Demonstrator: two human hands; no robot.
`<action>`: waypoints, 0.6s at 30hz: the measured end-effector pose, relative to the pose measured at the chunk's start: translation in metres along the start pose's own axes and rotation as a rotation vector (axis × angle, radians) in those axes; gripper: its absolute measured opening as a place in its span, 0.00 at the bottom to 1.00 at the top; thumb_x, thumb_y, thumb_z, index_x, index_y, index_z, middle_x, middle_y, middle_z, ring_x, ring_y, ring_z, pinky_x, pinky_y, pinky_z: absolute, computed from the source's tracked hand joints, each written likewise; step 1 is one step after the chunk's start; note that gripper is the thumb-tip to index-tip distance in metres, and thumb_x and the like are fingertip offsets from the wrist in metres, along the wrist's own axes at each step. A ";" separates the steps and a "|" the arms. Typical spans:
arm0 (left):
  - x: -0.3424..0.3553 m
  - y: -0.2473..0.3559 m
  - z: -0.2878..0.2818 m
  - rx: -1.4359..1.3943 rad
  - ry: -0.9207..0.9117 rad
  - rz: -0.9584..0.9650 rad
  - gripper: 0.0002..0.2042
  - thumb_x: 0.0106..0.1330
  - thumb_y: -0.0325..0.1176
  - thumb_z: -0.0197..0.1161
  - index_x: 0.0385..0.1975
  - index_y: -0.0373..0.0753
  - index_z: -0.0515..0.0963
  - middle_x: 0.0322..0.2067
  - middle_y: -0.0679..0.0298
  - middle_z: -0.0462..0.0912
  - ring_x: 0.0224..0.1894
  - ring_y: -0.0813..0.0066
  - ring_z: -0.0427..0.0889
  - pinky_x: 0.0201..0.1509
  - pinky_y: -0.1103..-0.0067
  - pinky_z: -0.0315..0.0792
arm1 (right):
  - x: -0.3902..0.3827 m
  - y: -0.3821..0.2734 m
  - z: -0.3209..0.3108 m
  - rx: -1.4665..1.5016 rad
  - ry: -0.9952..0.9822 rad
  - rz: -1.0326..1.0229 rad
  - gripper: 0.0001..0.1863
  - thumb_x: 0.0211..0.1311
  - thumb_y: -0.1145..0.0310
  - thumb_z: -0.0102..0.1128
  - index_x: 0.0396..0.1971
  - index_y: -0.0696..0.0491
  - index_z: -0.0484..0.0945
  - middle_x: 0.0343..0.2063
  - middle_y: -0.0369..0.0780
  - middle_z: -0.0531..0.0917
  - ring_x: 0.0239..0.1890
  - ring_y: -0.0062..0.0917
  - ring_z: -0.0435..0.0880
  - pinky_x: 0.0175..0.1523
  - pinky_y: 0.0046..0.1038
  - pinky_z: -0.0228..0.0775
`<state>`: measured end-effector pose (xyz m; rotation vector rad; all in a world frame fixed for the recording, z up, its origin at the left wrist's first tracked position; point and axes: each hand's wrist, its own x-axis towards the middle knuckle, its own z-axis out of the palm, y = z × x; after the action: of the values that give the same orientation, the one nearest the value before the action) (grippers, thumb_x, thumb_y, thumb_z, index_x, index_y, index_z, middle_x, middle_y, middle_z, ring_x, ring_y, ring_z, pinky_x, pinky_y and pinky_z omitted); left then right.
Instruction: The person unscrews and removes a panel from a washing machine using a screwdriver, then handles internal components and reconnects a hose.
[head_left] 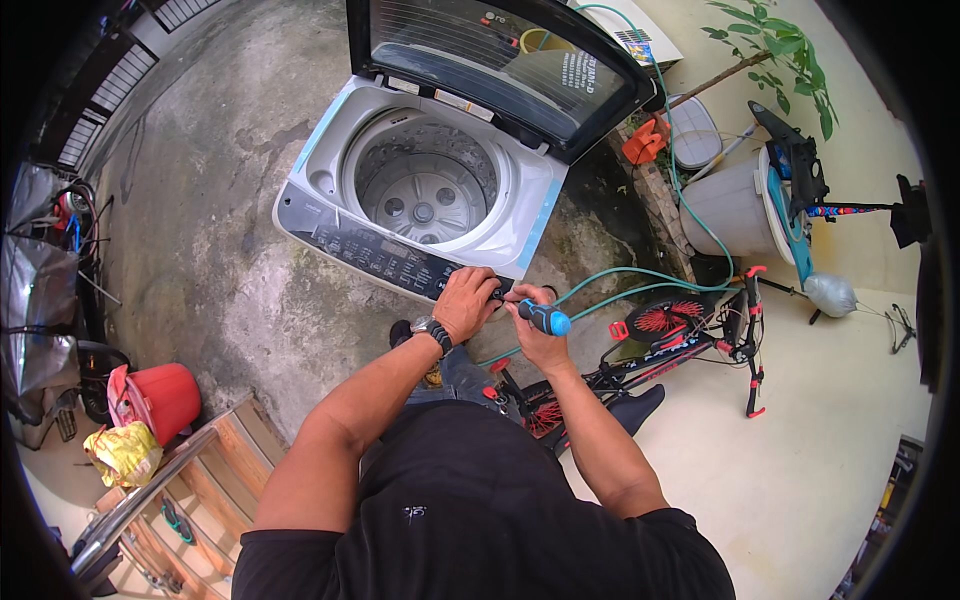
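Observation:
An open top-load washing machine (pixel 310 200), grey with a black lid (pixel 590 90) raised and its steel drum (pixel 420 190) showing, stands before me. My left hand (pixel 465 300), wearing a wristwatch, has its fingers curled at the front right end of the dark control panel (pixel 370 250); what they grip is hidden. My right hand (pixel 535 335) grips a screwdriver (pixel 545 318) with a black and blue handle, its far end at that same corner of the panel, close to my left fingertips.
A teal hose (pixel 630 270) loops right of the machine. A black-and-red bicycle (pixel 650 375) lies at lower right. Grey bins (pixel 730 215) and a plant (pixel 790 50) line the right wall. A red bucket (pixel 165 395), wooden steps (pixel 230 450) and silver-covered items (pixel 40 270) are left.

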<state>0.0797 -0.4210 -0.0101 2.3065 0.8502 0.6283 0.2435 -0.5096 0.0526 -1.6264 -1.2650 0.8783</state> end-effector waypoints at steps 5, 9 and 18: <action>0.000 0.000 0.000 -0.019 0.051 0.026 0.22 0.56 0.31 0.74 0.52 0.38 0.78 0.54 0.59 0.76 0.58 0.54 0.74 0.63 0.61 0.68 | 0.000 -0.003 0.002 0.008 0.009 -0.005 0.16 0.68 0.77 0.67 0.54 0.59 0.77 0.44 0.44 0.89 0.48 0.27 0.89 0.52 0.29 0.81; 0.000 0.001 0.000 -0.018 0.060 0.027 0.22 0.56 0.31 0.74 0.51 0.38 0.78 0.54 0.59 0.76 0.58 0.54 0.75 0.63 0.61 0.68 | 0.001 -0.009 0.001 -0.031 0.017 -0.026 0.16 0.68 0.77 0.67 0.53 0.58 0.77 0.43 0.44 0.89 0.48 0.27 0.89 0.51 0.29 0.81; -0.001 0.001 0.000 -0.018 0.059 0.022 0.22 0.56 0.31 0.74 0.51 0.39 0.78 0.54 0.59 0.76 0.58 0.54 0.75 0.63 0.61 0.68 | 0.002 -0.014 0.001 -0.019 -0.005 0.015 0.15 0.68 0.77 0.67 0.52 0.57 0.76 0.44 0.42 0.84 0.48 0.29 0.87 0.53 0.31 0.78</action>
<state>0.0794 -0.4221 -0.0094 2.2942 0.8443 0.7135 0.2383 -0.5065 0.0651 -1.6518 -1.2694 0.8825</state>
